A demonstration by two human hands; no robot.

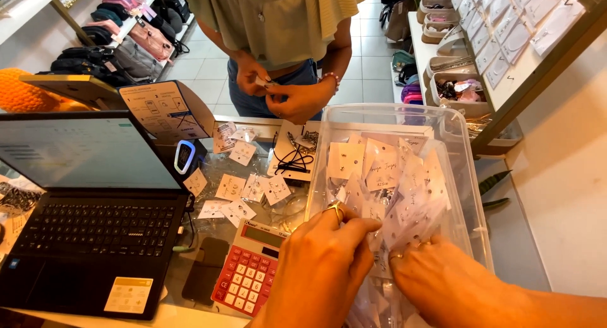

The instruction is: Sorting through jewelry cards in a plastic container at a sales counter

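A clear plastic bin (468, 176) stands on the glass counter, filled with several small white jewellery cards in clear sleeves (379, 170). My left hand (322, 265), a ring on one finger, reaches into the bin's near end and its fingers pinch a bundle of the sleeved cards (404, 223). My right hand (442, 277) is beside it, fingers curled around the same bundle from the right. Across the counter another person's two hands (284, 91) hold a small card between them.
An open black laptop (88, 220) sits at the left, a red calculator (250, 268) by my left wrist. More jewellery cards (240, 189) lie scattered on the counter. Shelves of bags (120, 37) and a jewellery display (499, 43) line the aisle.
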